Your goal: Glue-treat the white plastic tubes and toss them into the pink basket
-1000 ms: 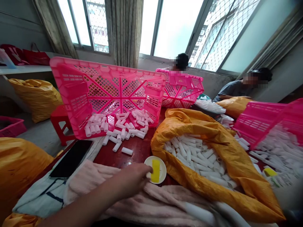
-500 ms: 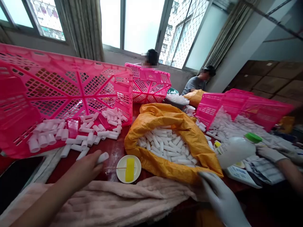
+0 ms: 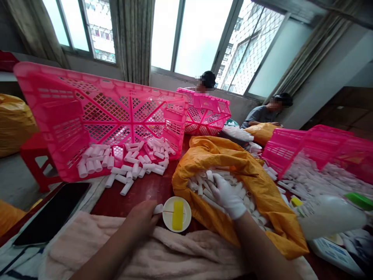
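Head view showed a glossy dark red table [image 3: 148,188] bearing a pink plastic mesh crate [image 3: 131,122] on its side, white tubes [image 3: 135,170] strewn inside and before it, and beside it an open orange sack [image 3: 274,202] of more tubes. Blue print on a white box [image 3: 335,253] was too small to read. The white-gloved right hand [image 3: 229,198] reached down into the sack, fingers bent against a tube; whether they gripped it, I could not tell. The bare left hand [image 3: 142,217], back upward, lay left of a round cream plate [image 3: 166,223] with a yellow oblong pad [image 3: 177,216], fingers pinching one short white plastic tube [image 3: 158,209]
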Action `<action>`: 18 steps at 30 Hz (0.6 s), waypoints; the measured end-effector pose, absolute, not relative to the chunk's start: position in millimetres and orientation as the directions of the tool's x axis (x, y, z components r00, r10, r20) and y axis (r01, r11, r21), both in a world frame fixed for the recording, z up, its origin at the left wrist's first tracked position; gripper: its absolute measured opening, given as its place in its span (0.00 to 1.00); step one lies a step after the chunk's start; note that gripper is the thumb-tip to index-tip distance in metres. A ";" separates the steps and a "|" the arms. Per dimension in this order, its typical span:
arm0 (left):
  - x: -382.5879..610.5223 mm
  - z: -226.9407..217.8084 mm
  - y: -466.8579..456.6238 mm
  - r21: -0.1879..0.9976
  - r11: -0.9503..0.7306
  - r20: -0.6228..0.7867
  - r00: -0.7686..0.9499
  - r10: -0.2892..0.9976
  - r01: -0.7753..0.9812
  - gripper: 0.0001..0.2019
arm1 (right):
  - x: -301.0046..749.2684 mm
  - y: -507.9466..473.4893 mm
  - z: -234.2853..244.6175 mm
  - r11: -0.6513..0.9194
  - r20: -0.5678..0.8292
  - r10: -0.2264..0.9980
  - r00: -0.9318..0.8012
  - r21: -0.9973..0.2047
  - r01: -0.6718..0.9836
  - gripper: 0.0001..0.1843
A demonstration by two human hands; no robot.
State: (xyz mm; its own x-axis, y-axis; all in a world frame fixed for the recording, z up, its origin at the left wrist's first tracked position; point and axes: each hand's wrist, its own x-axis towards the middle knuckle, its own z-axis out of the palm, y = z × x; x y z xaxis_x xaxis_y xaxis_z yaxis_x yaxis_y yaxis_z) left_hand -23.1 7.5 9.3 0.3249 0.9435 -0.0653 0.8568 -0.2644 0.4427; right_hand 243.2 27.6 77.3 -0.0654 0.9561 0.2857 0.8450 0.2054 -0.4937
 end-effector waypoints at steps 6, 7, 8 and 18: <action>-18.4 1.6 8.7 0.445 -0.254 -0.034 0.299 0.954 0.859 0.06 | 201.1 -8.0 43.5 0.398 0.251 0.916 -0.314 -0.672 0.625 0.10; -18.3 1.1 9.0 0.441 -0.252 -0.037 0.297 0.954 0.862 0.06 | 197.1 -6.8 36.1 0.414 0.274 0.910 -0.311 -0.623 0.664 0.11; -18.3 0.5 9.2 0.435 -0.251 -0.035 0.294 0.955 0.865 0.06 | 195.1 -4.5 29.6 0.432 0.292 0.901 -0.319 -0.570 0.699 0.12; -17.8 -4.9 8.3 0.335 -0.274 0.006 0.289 0.957 0.901 0.08 | 197.7 -9.2 21.8 0.521 0.328 0.853 -0.407 -0.463 0.717 0.13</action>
